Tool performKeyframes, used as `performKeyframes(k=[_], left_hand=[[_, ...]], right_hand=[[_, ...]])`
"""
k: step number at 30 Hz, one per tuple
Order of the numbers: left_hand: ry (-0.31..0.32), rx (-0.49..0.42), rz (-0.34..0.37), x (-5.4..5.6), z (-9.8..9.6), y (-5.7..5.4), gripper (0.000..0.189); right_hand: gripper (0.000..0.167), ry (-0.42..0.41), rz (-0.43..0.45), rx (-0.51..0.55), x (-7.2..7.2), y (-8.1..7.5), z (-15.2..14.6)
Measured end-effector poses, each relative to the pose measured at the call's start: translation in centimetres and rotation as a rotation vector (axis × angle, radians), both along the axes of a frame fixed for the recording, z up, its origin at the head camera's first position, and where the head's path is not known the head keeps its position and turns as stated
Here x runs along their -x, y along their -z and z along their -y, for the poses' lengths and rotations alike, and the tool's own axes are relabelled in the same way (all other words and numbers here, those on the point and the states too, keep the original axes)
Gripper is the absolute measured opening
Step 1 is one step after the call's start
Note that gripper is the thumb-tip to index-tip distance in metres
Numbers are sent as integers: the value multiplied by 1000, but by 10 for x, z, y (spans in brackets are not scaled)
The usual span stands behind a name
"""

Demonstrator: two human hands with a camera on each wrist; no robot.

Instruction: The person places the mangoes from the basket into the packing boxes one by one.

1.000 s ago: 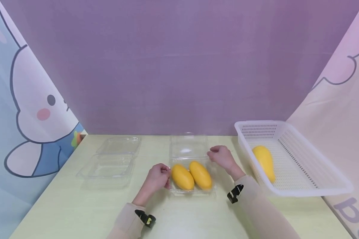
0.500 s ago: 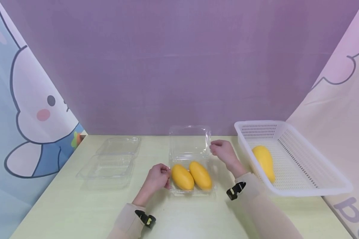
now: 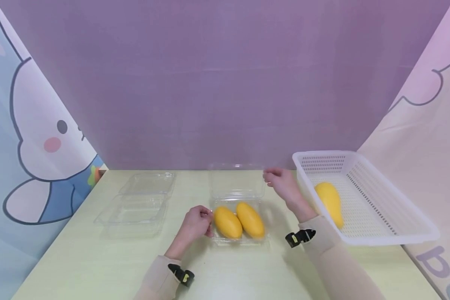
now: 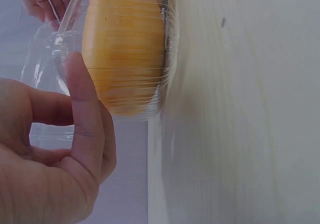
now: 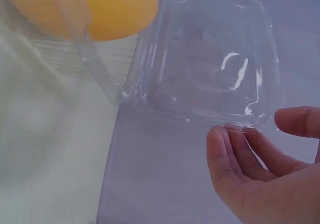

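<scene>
Two yellow mangoes point(image 3: 238, 221) lie side by side in the base of a clear clamshell box point(image 3: 237, 241). Its hinged lid point(image 5: 210, 59) stands open at the back. My left hand point(image 3: 196, 223) is at the left side of the base; in the left wrist view, its thumb and fingers point(image 4: 85, 119) pinch the rim beside one mango point(image 4: 125, 49). My right hand point(image 3: 285, 185) is at the lid's right edge. In the right wrist view its fingers point(image 5: 220, 159) meet that edge, with the thumb by the corner.
A second clear clamshell box point(image 3: 135, 210) lies open on the table point(image 3: 225, 275) at the left. A white perforated basket point(image 3: 390, 239) stands at the right, holding another mango point(image 3: 329, 204). A purple panel point(image 3: 225, 83) rises behind the table.
The lid rose upright, then tipped back somewhat. My right hand moved up and away along with its edge. My left hand and the mangoes kept their places.
</scene>
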State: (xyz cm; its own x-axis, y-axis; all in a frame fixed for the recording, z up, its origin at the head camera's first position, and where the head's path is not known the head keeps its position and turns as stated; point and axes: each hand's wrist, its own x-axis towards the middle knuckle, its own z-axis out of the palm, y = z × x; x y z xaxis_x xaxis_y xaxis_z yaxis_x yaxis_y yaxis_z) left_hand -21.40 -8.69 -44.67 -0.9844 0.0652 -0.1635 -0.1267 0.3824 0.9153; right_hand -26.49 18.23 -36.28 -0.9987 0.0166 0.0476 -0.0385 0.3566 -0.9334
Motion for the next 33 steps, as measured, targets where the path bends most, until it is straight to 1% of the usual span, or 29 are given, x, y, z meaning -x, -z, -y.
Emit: performKeyframes(k=[7, 11, 15, 21, 26, 30, 33], left_hand=[[1, -6, 0, 0, 0, -1, 17], [6, -14, -8, -1, -1, -1, 18], [-1, -29, -4, -1, -1, 0, 18], [-11, -67, 1, 0, 0, 1, 19], [-8, -100, 16, -1, 2, 1, 21], [-3, -164, 34, 0, 5, 2, 21], [-2, -223, 61, 1, 7, 2, 25]], right_hand=[[38, 16, -36, 30, -10, -12, -4], [36, 26, -38, 63, -16, -13, -7], [37, 30, -15, 77, -21, -10, -11], [36, -12, 55, 69, -25, -2, -14], [34, -50, 117, 61, -29, 12, -15], [32, -52, 138, 37, -32, 24, -15], [34, -50, 162, 17, -35, 32, -15]])
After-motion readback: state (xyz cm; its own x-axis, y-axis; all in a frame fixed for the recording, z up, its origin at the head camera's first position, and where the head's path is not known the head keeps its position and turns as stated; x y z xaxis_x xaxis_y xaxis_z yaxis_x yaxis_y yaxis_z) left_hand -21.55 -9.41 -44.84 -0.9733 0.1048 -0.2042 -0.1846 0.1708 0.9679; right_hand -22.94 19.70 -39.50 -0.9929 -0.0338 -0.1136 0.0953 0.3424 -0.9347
